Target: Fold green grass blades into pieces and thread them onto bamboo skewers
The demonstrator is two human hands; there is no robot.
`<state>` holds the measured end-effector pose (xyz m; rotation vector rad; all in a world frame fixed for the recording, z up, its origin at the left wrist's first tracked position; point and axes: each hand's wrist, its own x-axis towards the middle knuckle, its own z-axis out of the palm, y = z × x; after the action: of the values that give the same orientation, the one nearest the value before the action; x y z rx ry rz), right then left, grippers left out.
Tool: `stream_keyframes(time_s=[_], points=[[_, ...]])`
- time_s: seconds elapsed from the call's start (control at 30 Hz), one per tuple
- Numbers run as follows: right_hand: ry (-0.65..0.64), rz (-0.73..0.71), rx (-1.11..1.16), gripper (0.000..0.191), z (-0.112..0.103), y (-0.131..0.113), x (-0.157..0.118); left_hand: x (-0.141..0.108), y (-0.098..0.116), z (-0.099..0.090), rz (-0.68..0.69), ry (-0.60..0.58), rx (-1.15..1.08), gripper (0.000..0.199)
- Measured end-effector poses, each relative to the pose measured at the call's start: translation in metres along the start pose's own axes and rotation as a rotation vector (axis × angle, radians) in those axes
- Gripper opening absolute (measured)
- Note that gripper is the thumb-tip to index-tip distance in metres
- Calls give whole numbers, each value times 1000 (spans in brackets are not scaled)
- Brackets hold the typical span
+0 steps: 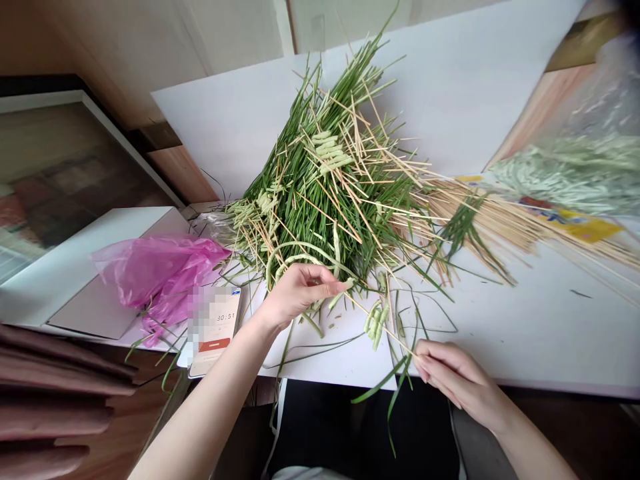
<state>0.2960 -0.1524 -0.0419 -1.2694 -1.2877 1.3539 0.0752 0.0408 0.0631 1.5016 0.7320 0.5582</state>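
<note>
Green grassy stalks (320, 200) heaped on a white table (525, 333), left hand (300, 291) with fingers pinched on a thin bamboo skewer (380, 323), right hand (455, 377) with fingers clamped on its other end

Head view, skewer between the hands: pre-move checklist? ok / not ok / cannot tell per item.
1. Right hand on the lower end of the wooden skewer: ok, fingertips on it.
2. Left hand grip on the upper end: cannot tell, the fingers hide the contact.
3. Skewer straight: ok, no visible bend.
4. Pale green pieces threaded on the skewer: cannot tell from this view.
5. Long green leaves near the right hand: not ok, they hang right beside the fingers.
6. Pink plastic bag: ok, lies apart from the left hand.
</note>
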Motion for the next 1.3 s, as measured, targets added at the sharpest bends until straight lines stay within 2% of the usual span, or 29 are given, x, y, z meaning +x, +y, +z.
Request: stream_keyframes(time_s=[0.13,0.37,0.47,0.63,0.73,0.93,1.03,1.3], points=[[2,-13,-19,55,1,1,1,-3,0,5,9,59,21,33],[30,-124,-177,51,6,-5,4,-2,4,-2,-37,39,229,36],[22,-118,-183,51,5,-5,4,-3,4,-3,22,32,267,33],[-11,-5,41,52,0,2,0,-4,-5,7,61,46,31,28],[4,-30,70,52,1,4,0,-4,-10,15,51,84,-91,27],[90,-175,-115,49,7,2,3,-4,-17,20,15,197,-85,30],[100,-204,-148,48,8,3,3,-4,-20,22,31,229,-74,32],[48,-85,184,50,0,16,-2,0,-24,36,95,196,-121,37]])
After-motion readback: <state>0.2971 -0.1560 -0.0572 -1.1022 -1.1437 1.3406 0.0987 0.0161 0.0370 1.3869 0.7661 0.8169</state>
